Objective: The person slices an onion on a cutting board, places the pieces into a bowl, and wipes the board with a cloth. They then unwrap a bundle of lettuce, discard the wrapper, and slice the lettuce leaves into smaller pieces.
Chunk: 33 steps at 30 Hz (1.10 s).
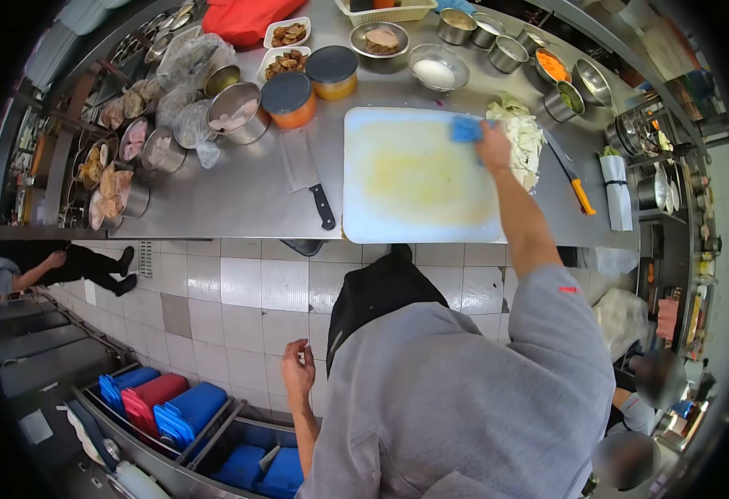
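Note:
My right hand (493,148) is closed on a blue cloth (466,129), which lies against the upper right of the white cutting board (423,179). Yellowish stains mark the middle of the board. Sliced pale cabbage (522,148) is heaped just right of the board, beside my right hand. Beyond it lies a knife with an orange handle (582,196). A cleaver with a black handle (322,207) rests left of the board. Down at my side, away from the counter, my left hand (299,366) hangs with its fingers loosely curled and nothing visible in them.
Metal bowls with meat (236,115) and lidded tubs (289,97) stand at the left. Along the back right are more bowls, one with orange pieces (552,66). A wrapped white bundle (616,191) lies far right. Other people stand at lower right and far left (28,266).

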Each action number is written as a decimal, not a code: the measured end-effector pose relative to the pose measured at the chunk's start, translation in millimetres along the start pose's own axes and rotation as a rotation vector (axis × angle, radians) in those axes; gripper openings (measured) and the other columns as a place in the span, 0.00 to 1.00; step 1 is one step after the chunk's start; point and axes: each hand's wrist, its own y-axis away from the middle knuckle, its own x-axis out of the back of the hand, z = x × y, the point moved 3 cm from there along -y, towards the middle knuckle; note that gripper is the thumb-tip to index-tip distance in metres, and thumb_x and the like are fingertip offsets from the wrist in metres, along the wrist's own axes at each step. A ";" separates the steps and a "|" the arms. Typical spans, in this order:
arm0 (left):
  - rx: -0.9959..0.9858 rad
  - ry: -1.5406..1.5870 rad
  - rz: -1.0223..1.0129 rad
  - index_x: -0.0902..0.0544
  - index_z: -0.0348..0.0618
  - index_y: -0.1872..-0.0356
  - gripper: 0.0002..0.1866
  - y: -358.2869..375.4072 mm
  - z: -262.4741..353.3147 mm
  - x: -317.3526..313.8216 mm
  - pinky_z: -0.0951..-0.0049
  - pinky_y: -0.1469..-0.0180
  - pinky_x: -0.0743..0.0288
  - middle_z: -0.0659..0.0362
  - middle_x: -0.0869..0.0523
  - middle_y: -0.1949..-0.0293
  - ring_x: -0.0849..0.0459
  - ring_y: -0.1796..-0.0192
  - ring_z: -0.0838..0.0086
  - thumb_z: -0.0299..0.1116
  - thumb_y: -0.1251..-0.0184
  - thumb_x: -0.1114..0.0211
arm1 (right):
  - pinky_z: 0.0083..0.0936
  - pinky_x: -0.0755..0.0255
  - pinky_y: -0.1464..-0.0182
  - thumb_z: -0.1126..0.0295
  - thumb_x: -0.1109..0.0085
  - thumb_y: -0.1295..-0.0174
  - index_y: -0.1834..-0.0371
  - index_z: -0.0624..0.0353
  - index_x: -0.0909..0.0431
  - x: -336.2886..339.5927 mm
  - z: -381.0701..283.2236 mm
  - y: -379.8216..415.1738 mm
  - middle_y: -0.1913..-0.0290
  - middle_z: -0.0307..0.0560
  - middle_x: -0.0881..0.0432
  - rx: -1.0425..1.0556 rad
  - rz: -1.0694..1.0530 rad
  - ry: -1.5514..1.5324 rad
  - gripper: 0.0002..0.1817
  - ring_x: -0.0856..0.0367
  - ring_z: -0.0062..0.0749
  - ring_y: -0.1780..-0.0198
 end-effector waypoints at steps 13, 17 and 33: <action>-0.256 -0.083 -0.189 0.14 0.34 0.52 0.09 -67.2 53.8 -26.3 0.57 0.53 0.18 0.44 0.11 0.58 0.11 0.57 0.52 0.21 0.32 0.35 | 0.47 0.15 0.54 0.72 0.33 0.47 0.40 0.41 0.17 17.0 -201.1 212.1 0.47 0.53 0.19 0.651 -0.091 -0.379 0.27 0.13 0.50 0.49; -0.346 -0.086 -0.250 0.14 0.34 0.52 0.10 -108.4 87.6 -14.7 0.56 0.50 0.18 0.44 0.11 0.56 0.11 0.54 0.51 0.21 0.32 0.35 | 0.48 0.15 0.56 0.69 0.30 0.50 0.34 0.38 0.23 10.0 -91.4 171.9 0.44 0.55 0.22 0.368 -0.114 -0.248 0.34 0.14 0.54 0.49; -0.786 0.317 -0.265 0.22 0.44 0.30 0.28 -90.9 361.4 -195.3 0.58 0.32 0.23 0.41 0.27 0.26 0.22 0.29 0.46 0.19 0.32 0.34 | 0.39 0.22 0.49 0.74 0.32 0.48 0.56 0.64 0.19 124.8 10.4 187.9 0.60 0.57 0.19 -0.110 0.204 -1.026 0.15 0.17 0.54 0.55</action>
